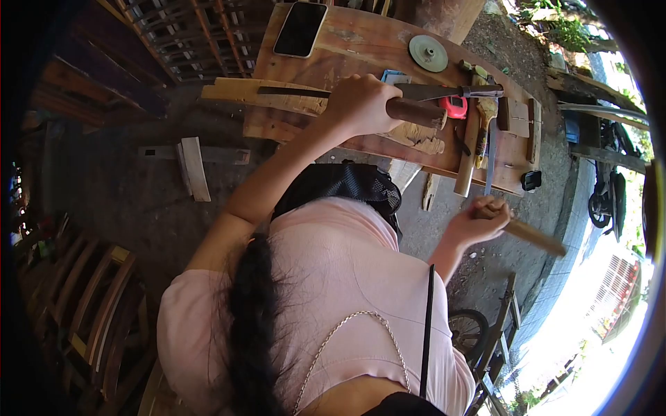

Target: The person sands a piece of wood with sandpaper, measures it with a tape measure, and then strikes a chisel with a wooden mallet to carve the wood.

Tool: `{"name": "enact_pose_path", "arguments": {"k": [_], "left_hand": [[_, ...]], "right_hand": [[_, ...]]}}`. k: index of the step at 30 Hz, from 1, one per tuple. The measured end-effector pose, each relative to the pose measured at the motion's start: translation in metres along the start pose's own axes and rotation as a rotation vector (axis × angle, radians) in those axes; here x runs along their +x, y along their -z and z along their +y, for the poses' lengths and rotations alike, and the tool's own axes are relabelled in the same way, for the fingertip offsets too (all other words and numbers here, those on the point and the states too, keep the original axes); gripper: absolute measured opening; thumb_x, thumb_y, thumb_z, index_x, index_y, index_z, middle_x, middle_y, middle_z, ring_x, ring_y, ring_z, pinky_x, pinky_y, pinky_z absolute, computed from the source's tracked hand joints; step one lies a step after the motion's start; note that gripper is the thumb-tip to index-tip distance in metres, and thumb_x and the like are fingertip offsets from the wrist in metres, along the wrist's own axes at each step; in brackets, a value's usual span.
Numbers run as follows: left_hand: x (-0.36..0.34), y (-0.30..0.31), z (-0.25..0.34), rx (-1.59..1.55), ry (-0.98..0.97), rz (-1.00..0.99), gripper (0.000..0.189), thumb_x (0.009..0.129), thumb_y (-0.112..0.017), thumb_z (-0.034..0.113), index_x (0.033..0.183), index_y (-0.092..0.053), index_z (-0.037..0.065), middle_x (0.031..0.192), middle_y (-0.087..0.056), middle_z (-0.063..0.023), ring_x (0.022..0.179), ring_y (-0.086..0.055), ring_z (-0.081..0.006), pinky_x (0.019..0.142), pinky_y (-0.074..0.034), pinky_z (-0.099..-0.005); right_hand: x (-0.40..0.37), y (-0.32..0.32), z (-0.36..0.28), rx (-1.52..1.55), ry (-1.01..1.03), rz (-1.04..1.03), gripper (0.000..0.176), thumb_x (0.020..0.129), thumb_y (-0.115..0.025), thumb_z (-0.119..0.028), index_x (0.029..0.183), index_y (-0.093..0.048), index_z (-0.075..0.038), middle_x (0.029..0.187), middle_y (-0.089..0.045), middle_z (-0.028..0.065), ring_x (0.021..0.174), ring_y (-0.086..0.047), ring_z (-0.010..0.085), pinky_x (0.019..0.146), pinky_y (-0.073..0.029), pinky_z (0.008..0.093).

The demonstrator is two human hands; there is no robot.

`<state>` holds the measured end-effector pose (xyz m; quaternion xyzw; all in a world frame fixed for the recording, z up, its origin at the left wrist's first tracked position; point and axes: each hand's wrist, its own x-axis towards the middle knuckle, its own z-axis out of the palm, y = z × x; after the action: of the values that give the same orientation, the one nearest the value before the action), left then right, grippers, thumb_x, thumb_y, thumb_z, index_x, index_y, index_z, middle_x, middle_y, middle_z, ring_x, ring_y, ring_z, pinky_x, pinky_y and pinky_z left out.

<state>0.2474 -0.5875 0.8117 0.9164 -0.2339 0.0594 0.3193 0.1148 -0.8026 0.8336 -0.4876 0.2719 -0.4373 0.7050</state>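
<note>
My left hand (364, 104) is closed around a tool over the workbench (361, 35). Its round wooden handle (416, 113) sticks out on the right, and a long dark blade (291, 91) points left. That blade lies along a rough wooden board (232, 92), whose chipped end shows right of the hand. Past the bench's front edge, my right hand (489, 215) grips a wooden stick (534, 237) angled down to the right. A second dark blade (430, 91) with a metal collar is just beyond the handle, beside a red tape measure (454, 107).
On the bench are a phone (300, 29), a round disc (428, 53), a wooden mallet or handle (469, 156), a brush-like tool (485, 128), wooden blocks (515, 116) and a black cup-like item (531, 181). Wood pieces (195, 169) lie on the floor.
</note>
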Motion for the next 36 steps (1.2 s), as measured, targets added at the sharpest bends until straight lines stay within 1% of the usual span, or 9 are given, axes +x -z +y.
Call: {"name": "enact_pose_path", "arguments": {"k": [3,10,14,17,21,23,24,33,36], "left_hand": [[0.000,0.005,-0.003,0.019,0.008,0.000,0.020,0.068,-0.074,0.033,0.079,-0.072,0.017,0.065,-0.066,-0.0080,0.066,-0.067,-0.0291,0.063,-0.054,-0.0395],[-0.008,0.020,-0.028,-0.032,0.003,0.031,0.018,0.065,-0.076,0.028,0.070,-0.068,0.013,0.066,-0.065,-0.0102,0.066,-0.066,-0.0312,0.061,-0.052,-0.0424],[-0.010,0.016,-0.032,-0.010,-0.023,0.125,0.017,0.064,-0.075,0.027,0.069,-0.067,0.013,0.064,-0.064,-0.0109,0.066,-0.065,-0.0320,0.061,-0.051,-0.0431],[-0.011,0.026,-0.050,0.027,0.052,0.047,0.016,0.065,-0.074,0.026,0.070,-0.067,0.012,0.064,-0.063,-0.0109,0.066,-0.065,-0.0329,0.061,-0.051,-0.0437],[-0.016,0.034,-0.052,0.004,0.038,0.030,0.017,0.064,-0.075,0.026,0.071,-0.067,0.012,0.065,-0.064,-0.0110,0.066,-0.064,-0.0330,0.060,-0.051,-0.0435],[-0.015,0.037,-0.051,-0.044,0.020,0.077,0.018,0.064,-0.075,0.026,0.072,-0.068,0.011,0.065,-0.065,-0.0109,0.064,-0.065,-0.0327,0.059,-0.051,-0.0421],[-0.013,0.039,-0.056,-0.037,0.010,0.070,0.018,0.064,-0.075,0.026,0.072,-0.068,0.011,0.065,-0.065,-0.0109,0.064,-0.065,-0.0327,0.059,-0.051,-0.0421],[-0.012,0.049,-0.076,0.014,0.057,0.130,0.018,0.067,-0.076,0.024,0.074,-0.068,0.010,0.065,-0.066,-0.0100,0.065,-0.066,-0.0296,0.060,-0.052,-0.0388],[-0.014,0.051,-0.082,0.055,0.131,0.079,0.020,0.067,-0.077,0.026,0.075,-0.069,0.010,0.066,-0.066,-0.0101,0.067,-0.067,-0.0297,0.061,-0.052,-0.0390]], "right_hand": [[-0.063,-0.009,0.034,-0.241,-0.298,-0.727,0.012,0.082,-0.052,-0.012,0.089,-0.045,-0.005,0.057,-0.046,0.0032,0.040,-0.042,0.0105,0.035,-0.031,0.0253],[-0.018,-0.022,0.011,-0.067,-0.133,-0.050,0.020,0.085,-0.055,-0.016,0.074,-0.039,-0.013,0.055,-0.041,0.0007,0.044,-0.040,0.0108,0.045,-0.032,0.0252],[-0.074,-0.034,0.063,-0.234,0.187,-0.304,0.010,0.088,-0.051,-0.012,0.086,-0.043,-0.008,0.053,-0.039,0.0006,0.045,-0.041,0.0112,0.045,-0.037,0.0258],[-0.066,-0.024,0.034,-0.349,-0.381,-0.557,0.013,0.089,-0.056,-0.011,0.094,-0.044,-0.007,0.053,-0.040,-0.0007,0.037,-0.039,0.0101,0.033,-0.031,0.0254],[-0.046,-0.057,0.013,0.166,-0.149,-0.057,0.021,0.086,-0.058,-0.014,0.078,-0.039,-0.011,0.054,-0.041,0.0002,0.042,-0.038,0.0093,0.037,-0.032,0.0261],[-0.088,-0.064,0.036,-0.017,-0.246,-0.183,0.017,0.086,-0.057,-0.012,0.079,-0.041,-0.009,0.054,-0.042,0.0009,0.044,-0.042,0.0106,0.039,-0.034,0.0274],[-0.090,-0.042,0.047,-0.386,-0.381,-0.772,0.012,0.086,-0.056,-0.011,0.085,-0.044,-0.008,0.055,-0.044,0.0013,0.044,-0.045,0.0116,0.039,-0.036,0.0270],[-0.083,-0.068,0.044,0.180,-0.234,-0.145,0.011,0.090,-0.055,-0.014,0.091,-0.045,-0.009,0.060,-0.045,0.0009,0.047,-0.044,0.0102,0.040,-0.034,0.0232],[-0.094,-0.051,0.040,-0.407,-0.642,-1.044,0.013,0.088,-0.056,-0.014,0.090,-0.045,-0.006,0.061,-0.046,0.0011,0.044,-0.044,0.0105,0.038,-0.034,0.0259]]}}
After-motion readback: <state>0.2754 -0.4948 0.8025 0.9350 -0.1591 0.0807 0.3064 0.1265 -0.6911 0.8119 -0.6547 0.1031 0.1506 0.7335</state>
